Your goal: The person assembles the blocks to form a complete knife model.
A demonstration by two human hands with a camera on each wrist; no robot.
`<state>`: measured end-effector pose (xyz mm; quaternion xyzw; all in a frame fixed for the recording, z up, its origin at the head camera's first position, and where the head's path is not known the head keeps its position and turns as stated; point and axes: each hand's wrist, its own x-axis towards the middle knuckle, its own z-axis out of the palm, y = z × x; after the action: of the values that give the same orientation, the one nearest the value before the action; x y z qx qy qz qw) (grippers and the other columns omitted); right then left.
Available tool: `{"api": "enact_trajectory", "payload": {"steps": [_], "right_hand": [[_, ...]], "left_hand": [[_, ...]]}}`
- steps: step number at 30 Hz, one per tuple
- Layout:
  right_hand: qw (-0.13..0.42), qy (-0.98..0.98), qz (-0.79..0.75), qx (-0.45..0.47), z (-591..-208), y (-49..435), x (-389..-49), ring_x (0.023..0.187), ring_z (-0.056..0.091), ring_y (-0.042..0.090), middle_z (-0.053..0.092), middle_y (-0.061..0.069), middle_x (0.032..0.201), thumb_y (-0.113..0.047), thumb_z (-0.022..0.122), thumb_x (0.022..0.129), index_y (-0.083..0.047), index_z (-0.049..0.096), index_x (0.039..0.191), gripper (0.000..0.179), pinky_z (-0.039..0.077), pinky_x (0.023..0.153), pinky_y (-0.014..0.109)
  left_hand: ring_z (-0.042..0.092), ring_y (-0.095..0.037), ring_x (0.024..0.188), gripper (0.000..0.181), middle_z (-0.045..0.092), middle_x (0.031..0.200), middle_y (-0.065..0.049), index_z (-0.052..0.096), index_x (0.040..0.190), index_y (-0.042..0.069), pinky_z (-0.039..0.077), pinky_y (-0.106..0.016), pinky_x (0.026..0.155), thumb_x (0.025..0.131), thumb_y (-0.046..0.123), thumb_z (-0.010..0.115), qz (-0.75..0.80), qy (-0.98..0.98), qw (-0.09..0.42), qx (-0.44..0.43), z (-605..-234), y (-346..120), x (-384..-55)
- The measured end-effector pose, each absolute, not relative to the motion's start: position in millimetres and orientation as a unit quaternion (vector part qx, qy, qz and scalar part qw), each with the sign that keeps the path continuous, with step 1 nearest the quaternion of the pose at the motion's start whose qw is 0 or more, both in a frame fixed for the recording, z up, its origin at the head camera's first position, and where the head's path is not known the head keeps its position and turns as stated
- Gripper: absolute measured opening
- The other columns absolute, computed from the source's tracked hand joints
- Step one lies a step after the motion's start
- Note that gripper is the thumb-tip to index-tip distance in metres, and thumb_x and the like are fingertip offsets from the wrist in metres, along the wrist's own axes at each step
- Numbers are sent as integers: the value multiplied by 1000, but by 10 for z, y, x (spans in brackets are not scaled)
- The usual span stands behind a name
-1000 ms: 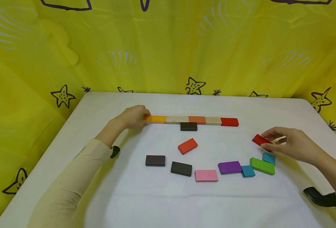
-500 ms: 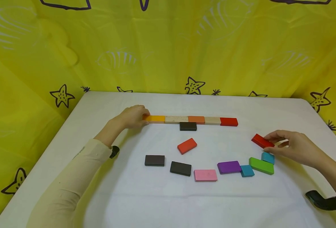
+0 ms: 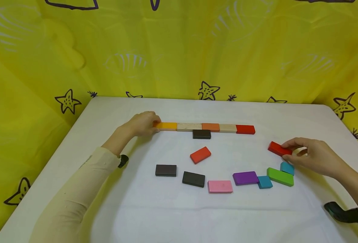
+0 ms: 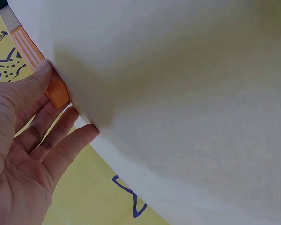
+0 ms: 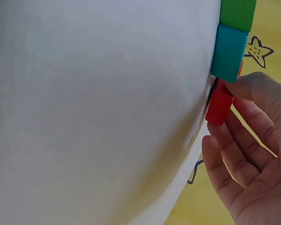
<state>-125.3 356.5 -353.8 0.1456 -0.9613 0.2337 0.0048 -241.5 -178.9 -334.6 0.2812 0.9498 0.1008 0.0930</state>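
Note:
My left hand point(image 3: 144, 124) pinches the left end of a yellow-orange block point(image 3: 168, 126) at the head of a straight row. That row continues with a pale wood block point(image 3: 189, 127), an orange block point(image 3: 210, 127), a second pale wood block point(image 3: 227, 128) and a red end block point(image 3: 245, 129). On the right side, my right hand point(image 3: 315, 156) holds another red block point(image 3: 279, 149) between thumb and fingers, slanted just above a small blue block point(image 3: 287, 168). In the right wrist view, the thumb lies along this red block point(image 5: 220, 103), close beside the blue block point(image 5: 229, 52).
A dark block point(image 3: 201, 134) sits against the row's near side, with a loose red-orange block point(image 3: 200, 155) below. Nearer lie two dark blocks point(image 3: 165, 170), a pink point(image 3: 220, 186), a purple point(image 3: 245, 178), another blue point(image 3: 264, 182) and a green block point(image 3: 280, 177). A yellow patterned cloth point(image 3: 179, 50) hangs behind.
The red block in my right hand has turned slightly, and the fingers have shifted a little along it towards its right end. My left hand stays at the row's left end.

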Motion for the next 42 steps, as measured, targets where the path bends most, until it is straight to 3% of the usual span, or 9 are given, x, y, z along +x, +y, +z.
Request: {"api": "enact_trajectory", "payload": {"steps": [17,26,32,42], "right_hand": [[50,-944,236,224,-3413,3274,-1400,89,54,-7,73,5,103,-4,88,77,-7,75,107,33,50,71,13],[40,-937,242,250,-3380,3006,-1488,90,57,-1,73,1,104,-6,87,79,-9,75,107,31,54,73,19],[32,-930,247,271,-3355,2826,-1552,92,63,15,73,2,106,-8,87,80,-8,75,108,30,55,73,23],[-26,-930,252,265,-3310,2531,-1631,100,64,23,72,5,107,-12,86,83,-8,75,111,30,55,78,29]], "left_hand": [[55,-27,95,27,62,105,-11,71,118,0,49,-46,86,95,15,72,98,950,98,281,-3331,-1792,-2407],[56,-29,96,27,63,107,-13,71,118,0,50,-46,88,95,15,72,95,950,93,283,-3328,-1775,-2394],[57,-29,97,28,63,109,-14,70,118,0,51,-47,88,95,15,72,94,951,94,278,-3338,-1793,-2388],[56,-28,95,27,63,107,-13,71,118,0,50,-46,86,95,15,72,99,950,93,281,-3337,-1783,-2402]]}}
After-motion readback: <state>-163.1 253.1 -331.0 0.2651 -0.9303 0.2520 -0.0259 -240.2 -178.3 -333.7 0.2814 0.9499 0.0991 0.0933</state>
